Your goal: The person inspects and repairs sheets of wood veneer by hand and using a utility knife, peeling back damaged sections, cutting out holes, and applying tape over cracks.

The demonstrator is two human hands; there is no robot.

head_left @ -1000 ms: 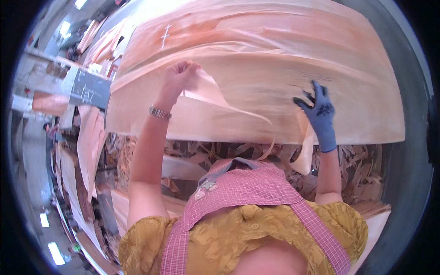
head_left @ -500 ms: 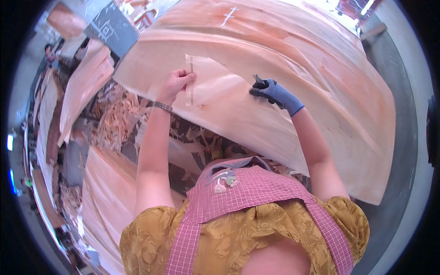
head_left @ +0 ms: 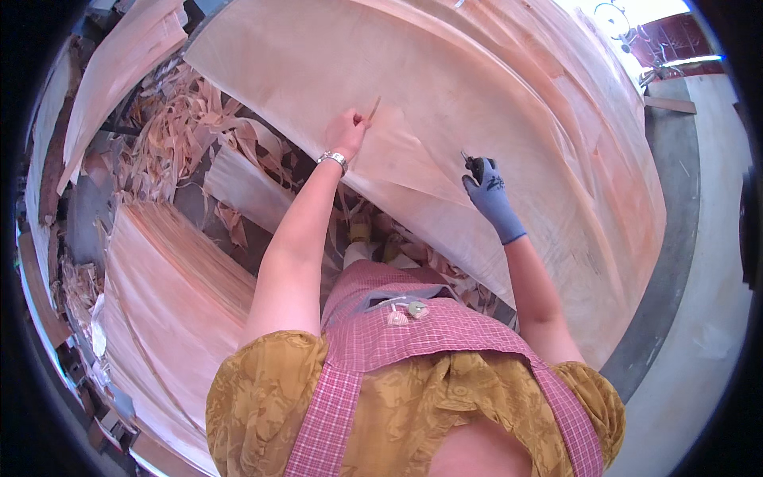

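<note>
**Both hands now lifted higher on the veneer sheet**

Since the earlier frames the view has swung and the hands have travelled up the big veneer sheet (head_left: 493,103): the left hand (head_left: 347,131), which a second ago sat near the sheet's edge, now reaches to the upper middle of the frame, and the right hand (head_left: 486,187) has come in closer to it, at centre right. The loose flap of veneer (head_left: 413,163) lies between them, its near edge raised off the sheet below.

The left hand is bare, with a wrist bracelet (head_left: 333,158), and is closed in a pinch on the top corner of the flap, where a thin sliver (head_left: 373,108) sticks up. The right hand wears a blue glove and is curled shut around a small dark tool whose tip shows above the knuckles; what kind of tool cannot be told. It rests on the right edge of the flap.

Judging from this, the flap is being held taut between the two hands, with the piece not yet free of the sheet.

At the left of the frame lie heaps of veneer scraps (head_left: 183,127), and another stacked sheet (head_left: 175,294) fills the lower left. A grey floor (head_left: 699,278) runs down the right side.
</note>
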